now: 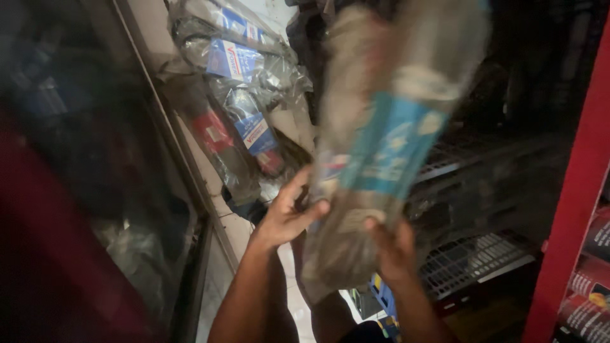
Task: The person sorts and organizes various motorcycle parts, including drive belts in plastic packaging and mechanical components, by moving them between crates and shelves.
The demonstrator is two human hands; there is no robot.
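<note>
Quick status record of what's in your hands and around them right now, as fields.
held item: long clear plastic packet with a blue label, blurred, tilted
left hand: left hand grips the packet's lower left edge
right hand: right hand supports it from below
behind: similar bagged packets with blue and red labels hanging against the wall
right side: wire shelves, red upright
left side: dark glass panel
packet contents: cannot tell

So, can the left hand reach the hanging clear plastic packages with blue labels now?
Probably not at once: the left hand is occupied gripping the large dusty plastic-wrapped package with a blue label; the hanging packages lie unobstructed above it.
</note>
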